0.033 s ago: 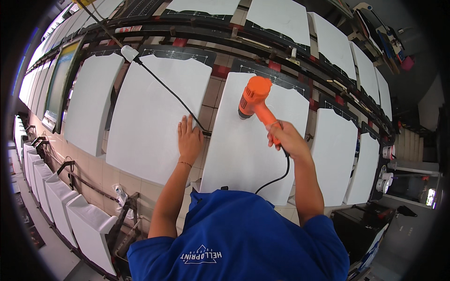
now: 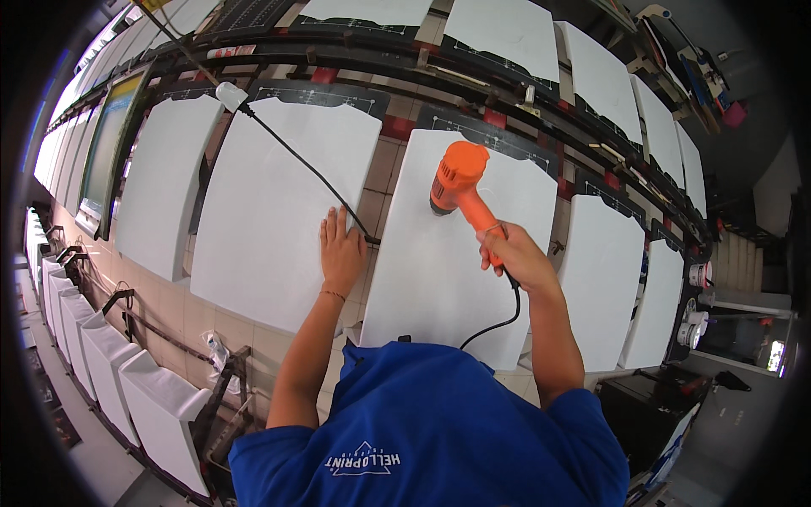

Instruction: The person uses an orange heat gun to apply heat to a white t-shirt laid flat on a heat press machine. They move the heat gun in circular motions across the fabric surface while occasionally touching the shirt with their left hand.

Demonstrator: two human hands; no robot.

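Note:
My right hand (image 2: 517, 253) grips the handle of an orange heat gun (image 2: 460, 167). Its dark nozzle points down over a white fabric-covered board (image 2: 439, 287) in front of me. From the handle's end a black cord curves back toward my body. My left hand (image 2: 341, 252) lies flat, fingers stretched, on the right edge of the neighbouring white board (image 2: 262, 203). A second black cable (image 2: 304, 160) passes close by its fingertips and runs up to a white plug connector (image 2: 231, 95) at the upper left.
More white-covered boards (image 2: 596, 270) stand in rows left, right and beyond, on dark metal rails (image 2: 372, 66). A framed screen (image 2: 110, 148) leans at the far left. White tubs (image 2: 693, 328) and a black box (image 2: 646, 406) are at the right. Tiled floor (image 2: 211, 313) shows between boards.
The heat gun and my right hand have shifted very slightly toward me and to the left. My left hand stays in place.

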